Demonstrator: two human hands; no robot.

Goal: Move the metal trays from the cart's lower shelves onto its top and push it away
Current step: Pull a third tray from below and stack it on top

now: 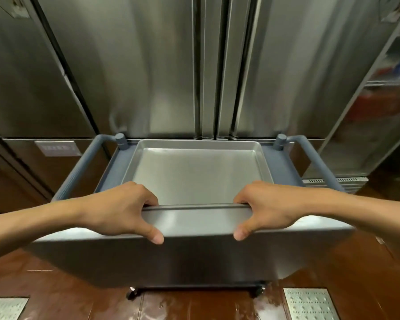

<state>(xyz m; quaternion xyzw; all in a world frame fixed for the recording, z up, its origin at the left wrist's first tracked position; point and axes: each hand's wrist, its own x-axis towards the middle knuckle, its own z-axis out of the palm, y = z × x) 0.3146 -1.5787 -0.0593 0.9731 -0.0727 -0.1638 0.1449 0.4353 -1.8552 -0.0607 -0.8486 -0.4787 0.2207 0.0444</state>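
Tray (194,172) on cart (284,167) top, near rim gripped by left hand (123,211) and right hand (268,209); stiff, light, slick metal, best held at rolled rim

- No text can be read anywhere.
- A pale label (57,148) on the steel cabinet front (14,153), far left of the cart, carries print too blurred to read.

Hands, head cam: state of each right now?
Left hand: grips the near rim of the metal tray.
Right hand: grips the same rim.
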